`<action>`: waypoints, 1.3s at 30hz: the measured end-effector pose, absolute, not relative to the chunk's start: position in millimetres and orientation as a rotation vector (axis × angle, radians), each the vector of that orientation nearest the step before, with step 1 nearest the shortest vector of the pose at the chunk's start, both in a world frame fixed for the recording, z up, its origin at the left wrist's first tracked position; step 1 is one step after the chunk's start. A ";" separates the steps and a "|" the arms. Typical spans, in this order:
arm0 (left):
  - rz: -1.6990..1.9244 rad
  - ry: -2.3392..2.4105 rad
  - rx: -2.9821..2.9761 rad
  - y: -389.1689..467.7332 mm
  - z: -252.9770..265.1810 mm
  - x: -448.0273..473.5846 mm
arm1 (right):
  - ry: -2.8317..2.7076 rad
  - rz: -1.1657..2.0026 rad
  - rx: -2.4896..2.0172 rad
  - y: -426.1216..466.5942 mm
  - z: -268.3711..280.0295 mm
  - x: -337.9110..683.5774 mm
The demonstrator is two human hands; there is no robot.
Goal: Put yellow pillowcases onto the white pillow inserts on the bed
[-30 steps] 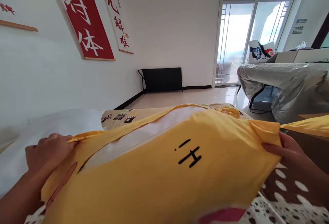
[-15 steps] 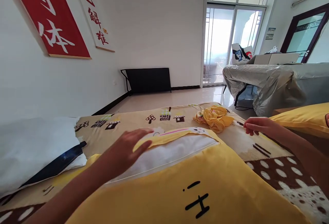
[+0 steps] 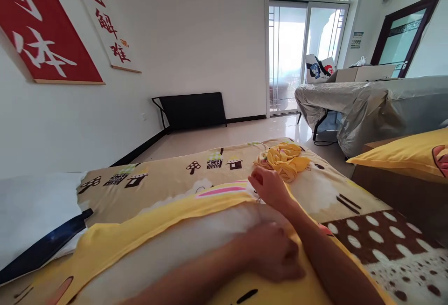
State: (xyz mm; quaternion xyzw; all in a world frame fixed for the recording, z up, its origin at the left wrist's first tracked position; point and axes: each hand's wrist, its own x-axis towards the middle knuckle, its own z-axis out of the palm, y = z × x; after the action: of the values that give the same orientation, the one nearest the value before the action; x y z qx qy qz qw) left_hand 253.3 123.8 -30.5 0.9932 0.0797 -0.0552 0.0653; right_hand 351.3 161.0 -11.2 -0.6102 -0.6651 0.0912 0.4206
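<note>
A yellow pillowcase [image 3: 168,213] with a pink-eared printed character and black lettering lies in front of me, its opening spread wide. White pillow fabric [image 3: 168,249] shows in the gap. My right hand [image 3: 271,188] is closed on the far rim of the pillowcase, near its right corner. My left hand [image 3: 276,251], smeared by motion, reaches across the white fabric to the right end of the opening. Its fingers are curled at the near yellow edge, and the fingertips are hidden.
A crumpled yellow cloth [image 3: 285,159] lies beyond my right hand on the patterned blanket [image 3: 189,155]. A white pillow with a dark band [image 3: 38,216] is at left, another yellow pillow [image 3: 402,153] at right. Farther off stand a plastic-covered table [image 3: 367,100] and a black folded frame [image 3: 192,111].
My right hand has moved left from open air onto the pillowcase's far rim. My left hand has swung right across the opening, which now gapes wider. The view has shifted slightly right.
</note>
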 end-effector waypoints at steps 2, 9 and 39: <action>-0.061 0.211 3.000 125.0 -52.8 249.7 | -1.605 0.305 -1.535 164.4 -42.9 355.7; 0.328 0.076 3.160 139.5 -91.8 247.4 | -2.009 0.411 -1.287 142.3 -37.8 387.8; -0.461 0.865 2.987 127.0 -5.3 271.2 | -1.704 0.346 -1.526 146.5 -27.3 408.2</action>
State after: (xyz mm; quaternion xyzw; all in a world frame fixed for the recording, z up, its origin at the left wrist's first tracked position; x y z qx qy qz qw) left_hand 271.2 127.0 -5.3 0.9501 0.2752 -0.1468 -0.0008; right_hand 408.2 146.5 -27.3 -0.6037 -0.6744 0.1369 0.4025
